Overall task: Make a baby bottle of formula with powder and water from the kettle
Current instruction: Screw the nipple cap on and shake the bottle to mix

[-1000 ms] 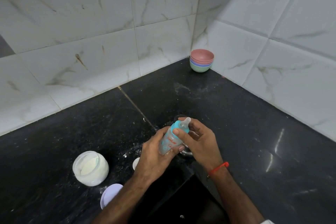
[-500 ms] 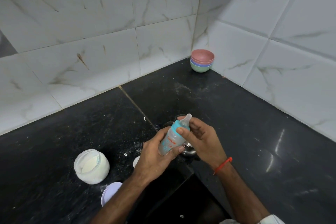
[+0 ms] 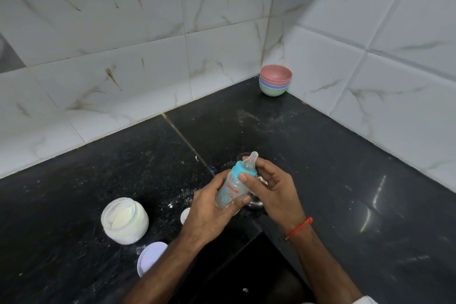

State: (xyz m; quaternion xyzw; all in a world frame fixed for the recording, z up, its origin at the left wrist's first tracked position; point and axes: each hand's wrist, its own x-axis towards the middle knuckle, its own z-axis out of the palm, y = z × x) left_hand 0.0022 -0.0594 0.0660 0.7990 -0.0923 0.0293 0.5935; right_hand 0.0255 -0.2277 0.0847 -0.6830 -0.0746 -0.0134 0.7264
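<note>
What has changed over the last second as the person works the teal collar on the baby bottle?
Very little. The left hand still grips the clear baby bottle by its body, tilted, and the right hand still pinches its teal screw collar; any turning is too slight to tell. The open powder jar, white lid and stacked pastel bowls stayed put.
</note>
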